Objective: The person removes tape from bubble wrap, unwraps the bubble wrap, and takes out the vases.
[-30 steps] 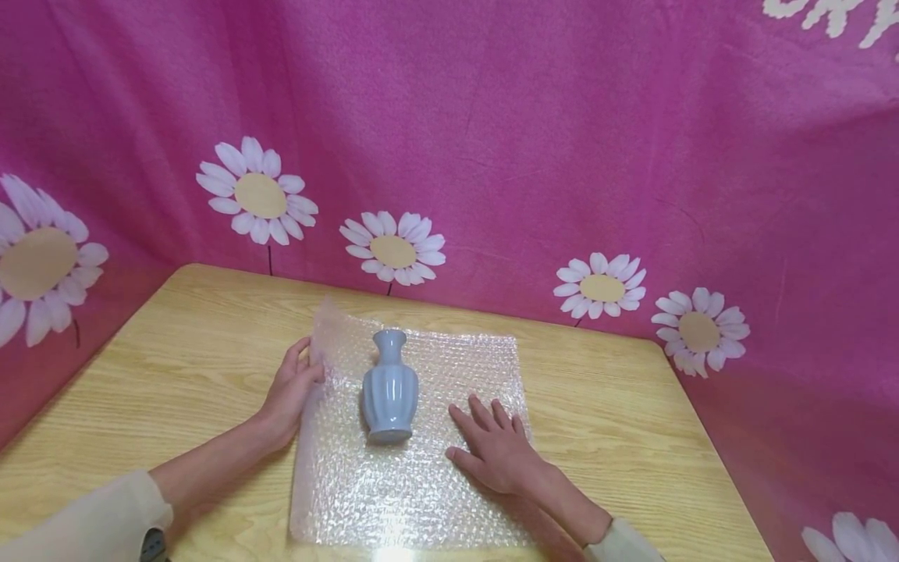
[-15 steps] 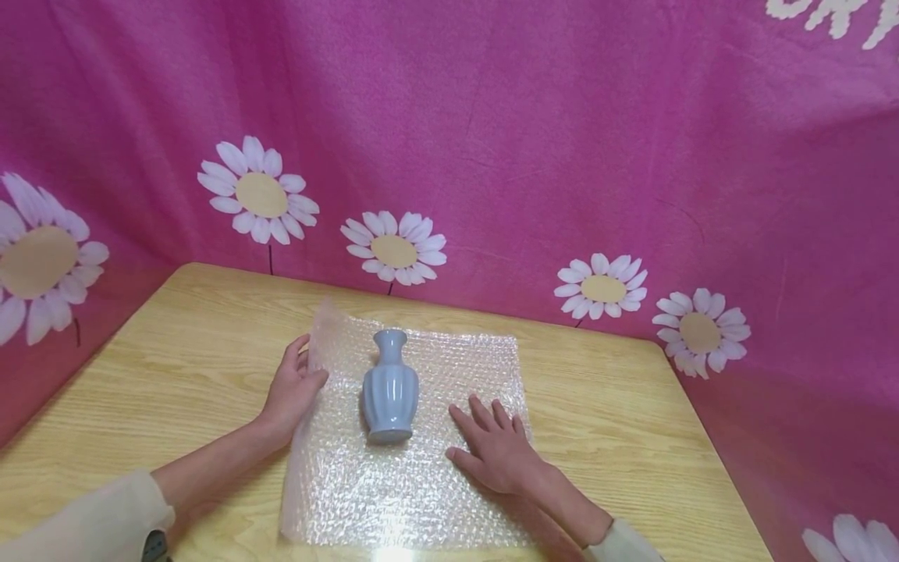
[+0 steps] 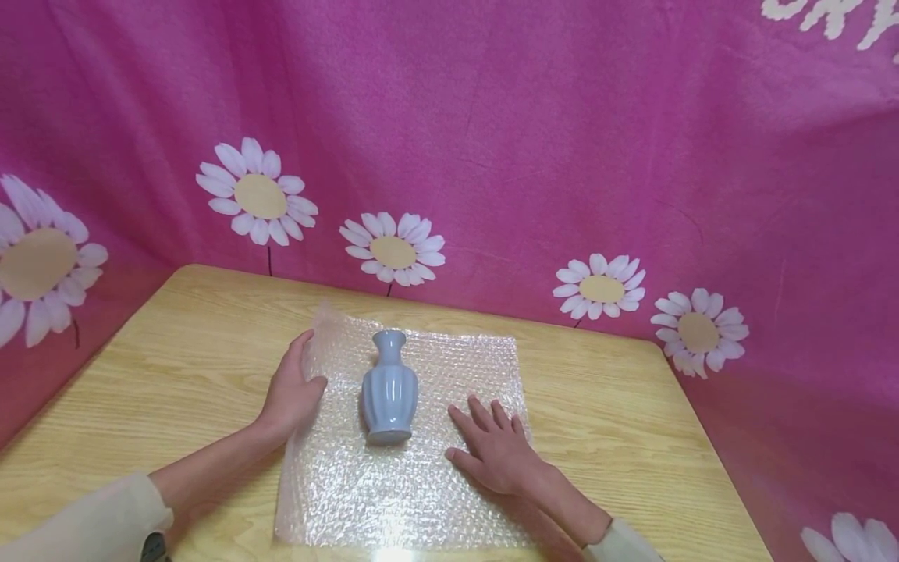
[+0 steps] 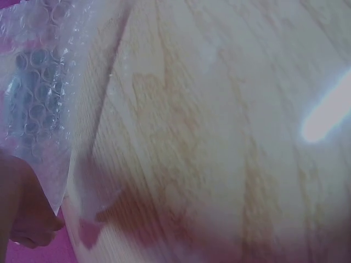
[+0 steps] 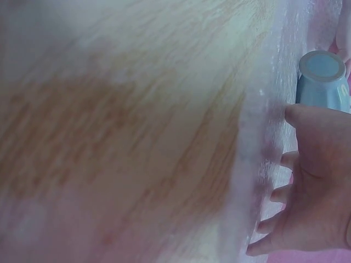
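A pale blue fluted vase [image 3: 390,398] lies on a sheet of clear bubble wrap [image 3: 421,499], its mouth pointing away from me. My left hand [image 3: 289,394] holds the sheet's left edge, thumb on top and fingers mostly hidden behind the plastic. That edge is raised off the table; in the left wrist view the vase [image 4: 33,93] shows blurred through the bubbles. To the right of the vase, my right hand [image 3: 499,453] rests on the sheet with its fingers straight and spread. The right wrist view shows the vase's round base [image 5: 322,66] beyond that hand's thumb.
Under the sheet is a light wood-grain table [image 3: 618,437]. A pink cloth [image 3: 492,140] printed with white daisies hangs behind the table and along both sides. Bare wood shows to the left and right of the sheet.
The sheet's near left corner has shifted outward to the left, and its left side leans further over. My left thumb has slid slightly down the edge. Vase and right hand stay put.
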A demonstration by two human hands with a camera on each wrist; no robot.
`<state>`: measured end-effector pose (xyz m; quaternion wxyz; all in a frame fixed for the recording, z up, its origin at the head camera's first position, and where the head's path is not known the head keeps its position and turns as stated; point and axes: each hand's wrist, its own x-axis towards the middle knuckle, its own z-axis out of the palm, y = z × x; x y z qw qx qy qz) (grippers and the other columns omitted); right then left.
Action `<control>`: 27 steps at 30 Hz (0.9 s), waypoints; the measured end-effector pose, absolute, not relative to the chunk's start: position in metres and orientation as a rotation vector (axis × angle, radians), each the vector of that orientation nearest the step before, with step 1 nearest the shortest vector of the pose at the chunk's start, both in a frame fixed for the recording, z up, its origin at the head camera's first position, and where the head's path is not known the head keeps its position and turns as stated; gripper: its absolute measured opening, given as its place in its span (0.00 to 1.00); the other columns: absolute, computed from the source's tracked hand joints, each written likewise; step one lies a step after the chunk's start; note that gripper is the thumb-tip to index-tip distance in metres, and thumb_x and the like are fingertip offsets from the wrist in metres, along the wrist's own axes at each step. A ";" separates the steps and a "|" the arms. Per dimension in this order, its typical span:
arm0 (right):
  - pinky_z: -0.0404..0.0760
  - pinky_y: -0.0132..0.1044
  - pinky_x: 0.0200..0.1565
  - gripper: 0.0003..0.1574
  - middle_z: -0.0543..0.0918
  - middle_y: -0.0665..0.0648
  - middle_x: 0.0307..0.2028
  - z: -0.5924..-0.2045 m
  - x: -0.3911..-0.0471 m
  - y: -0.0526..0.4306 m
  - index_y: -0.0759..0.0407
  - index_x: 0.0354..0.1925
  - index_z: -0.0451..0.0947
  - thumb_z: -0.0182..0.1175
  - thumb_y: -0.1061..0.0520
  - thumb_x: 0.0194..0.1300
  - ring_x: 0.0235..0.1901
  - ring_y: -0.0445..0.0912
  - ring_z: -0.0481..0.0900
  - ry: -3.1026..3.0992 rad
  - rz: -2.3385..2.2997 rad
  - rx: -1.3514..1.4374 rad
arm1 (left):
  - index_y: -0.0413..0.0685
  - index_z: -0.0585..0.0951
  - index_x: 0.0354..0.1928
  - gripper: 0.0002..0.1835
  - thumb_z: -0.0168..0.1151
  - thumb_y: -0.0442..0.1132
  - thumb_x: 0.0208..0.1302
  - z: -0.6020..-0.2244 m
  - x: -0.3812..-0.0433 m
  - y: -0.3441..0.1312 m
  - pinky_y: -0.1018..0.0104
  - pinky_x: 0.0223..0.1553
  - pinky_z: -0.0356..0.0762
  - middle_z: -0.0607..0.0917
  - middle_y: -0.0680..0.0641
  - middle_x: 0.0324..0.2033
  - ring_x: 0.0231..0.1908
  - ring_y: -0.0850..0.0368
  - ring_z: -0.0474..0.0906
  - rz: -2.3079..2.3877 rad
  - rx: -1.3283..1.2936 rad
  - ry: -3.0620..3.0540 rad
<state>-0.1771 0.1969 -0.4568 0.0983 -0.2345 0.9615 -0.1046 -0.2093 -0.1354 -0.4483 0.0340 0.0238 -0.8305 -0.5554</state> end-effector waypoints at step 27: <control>0.47 0.73 0.66 0.41 0.50 0.65 0.76 -0.457 -0.178 0.197 0.48 0.77 0.56 0.46 0.34 0.75 0.71 0.73 0.46 2.850 -0.301 -0.691 | 0.33 0.66 0.69 0.38 0.47 0.16 0.50 -0.459 -0.210 -0.140 0.38 0.71 0.41 0.57 0.29 0.71 0.72 0.29 0.44 -1.343 -0.319 -2.522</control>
